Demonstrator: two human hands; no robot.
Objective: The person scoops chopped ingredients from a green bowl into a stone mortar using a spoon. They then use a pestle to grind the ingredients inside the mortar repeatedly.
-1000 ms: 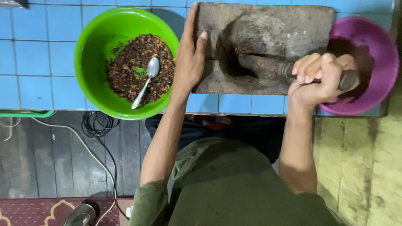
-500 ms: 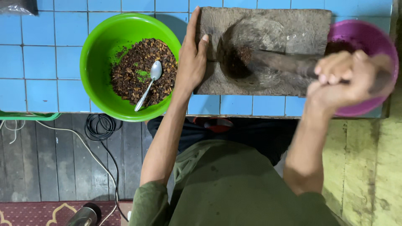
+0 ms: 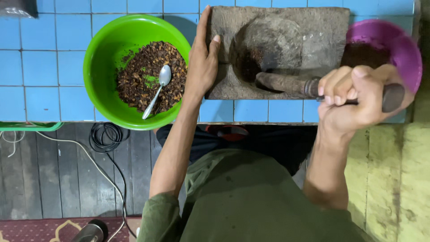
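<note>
Grip of right hand [image 3: 358, 101] clamped around pestle [image 3: 291, 84]; left hand [image 3: 202, 62] flat against stone slab [image 3: 286, 31].

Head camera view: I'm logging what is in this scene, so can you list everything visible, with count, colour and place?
Stone slab: one, grey-brown, on the blue tiled counter, centre.
Pestle: one, dark stone, lying across the slab's near edge.
Green bowl: one, left of the slab, holding dark brown bits.
Spoon: one, silver, resting in the green bowl.
Purple bowl: one, right of the slab, dark ground matter inside.
Cable: one, black, coiled on the wooden floor below the counter.
Left hand: flat against the slab's left edge.
Right hand: closed around the pestle's handle.
</note>
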